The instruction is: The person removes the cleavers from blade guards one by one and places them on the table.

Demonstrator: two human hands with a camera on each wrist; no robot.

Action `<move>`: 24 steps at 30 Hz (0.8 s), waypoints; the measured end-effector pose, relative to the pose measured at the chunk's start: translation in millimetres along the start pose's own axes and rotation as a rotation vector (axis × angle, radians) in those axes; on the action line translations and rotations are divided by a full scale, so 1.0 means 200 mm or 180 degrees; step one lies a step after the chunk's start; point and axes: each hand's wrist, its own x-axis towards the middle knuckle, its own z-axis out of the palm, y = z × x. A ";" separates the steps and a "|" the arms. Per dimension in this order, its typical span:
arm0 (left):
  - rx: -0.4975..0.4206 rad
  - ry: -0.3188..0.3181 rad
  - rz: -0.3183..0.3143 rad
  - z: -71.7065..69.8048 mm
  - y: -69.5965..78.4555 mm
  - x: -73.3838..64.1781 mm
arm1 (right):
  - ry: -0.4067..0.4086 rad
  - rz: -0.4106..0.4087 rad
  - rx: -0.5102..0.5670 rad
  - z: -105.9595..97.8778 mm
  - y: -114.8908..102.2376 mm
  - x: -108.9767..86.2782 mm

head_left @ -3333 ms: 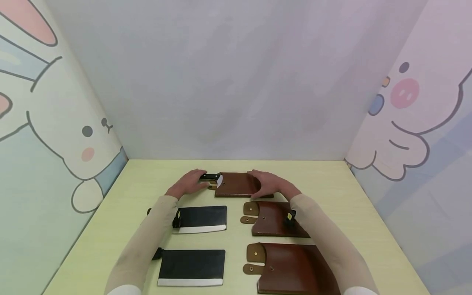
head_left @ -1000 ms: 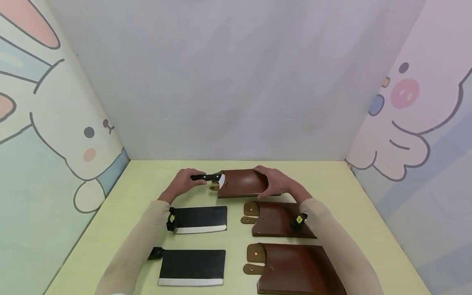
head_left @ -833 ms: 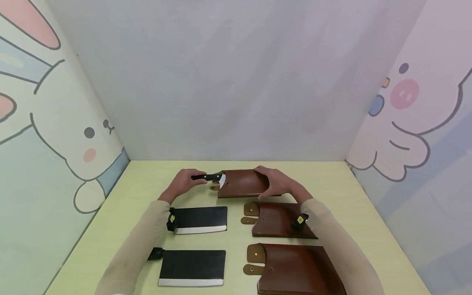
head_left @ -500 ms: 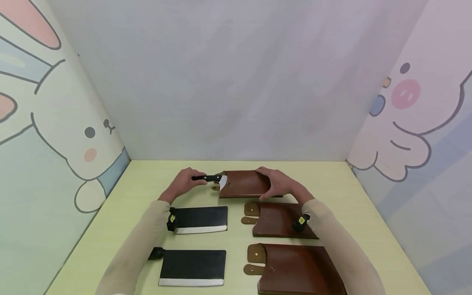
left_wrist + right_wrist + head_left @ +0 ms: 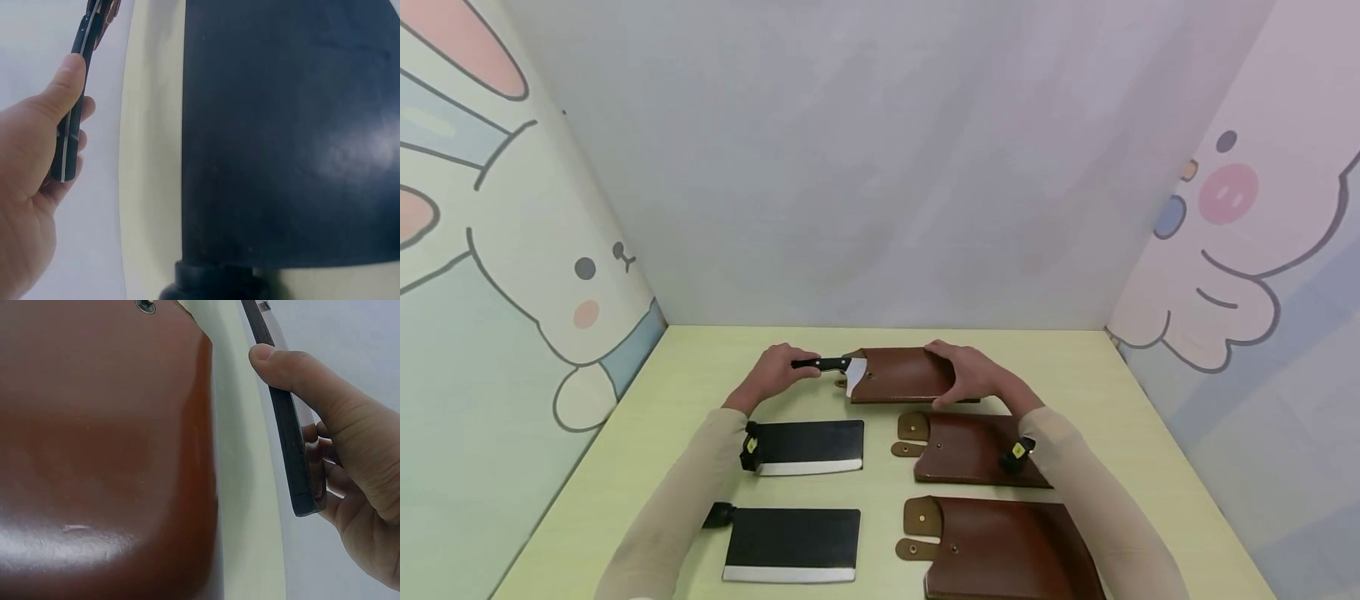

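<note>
At the far side of the table, my left hand [image 5: 775, 369] grips the black riveted handle of a cleaver [image 5: 856, 377]. A strip of its silver blade shows at the mouth of a brown leather sheath [image 5: 898, 375]; the rest of the blade is hidden inside. My right hand [image 5: 973, 375] holds the sheath's right end, thumb on the near edge and fingers at the far edge. In the left wrist view the thumb lies along the handle [image 5: 69, 137], with fingers wrapped behind it. The right wrist view shows the sheath edge-on [image 5: 290, 444] between thumb and fingers.
Two dark-bladed cleavers, a middle one [image 5: 812, 442] and a near one [image 5: 793, 542], lie on the left of the pale table [image 5: 647, 408]. Two more brown sheaths, a middle one [image 5: 970, 446] and a near one [image 5: 1007, 542], lie opposite on the right. Walls enclose the back and sides.
My left hand has shifted left onto the handle, while my right hand and the sheath have moved slightly right. More silver blade shows at the sheath's mouth.
</note>
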 end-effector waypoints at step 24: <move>0.0220 0.0117 -0.0021 -0.05 -0.02 -0.02 | -0.0012 -0.0060 0.0060 -0.03 0.04 -0.04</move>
